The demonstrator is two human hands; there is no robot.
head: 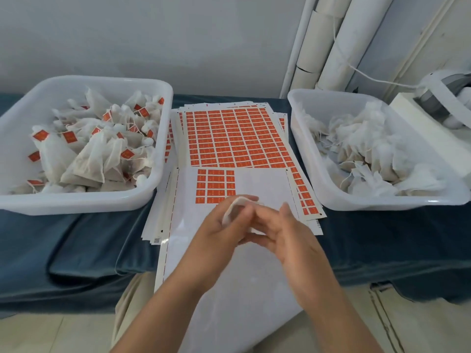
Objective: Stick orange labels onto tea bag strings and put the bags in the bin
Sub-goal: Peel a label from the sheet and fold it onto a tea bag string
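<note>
Grip of the left hand (220,234) is clamped round a soft white tea bag (234,208), lower centre; right hand (289,242) touches it, whether its grip is clamped I cannot tell.

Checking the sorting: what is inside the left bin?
The left bin holds piled tea bags, many with orange labels. The pile hides the bin's floor and any bags underneath.

Pale grey wall (153,34) behind; white pipes (339,42) upper rt; dark blue cloth-covered table (382,245); beige floor (51,335).

Blue table (382,238): L bin (76,203), sheets (237,138), R bin (377,203)
</note>
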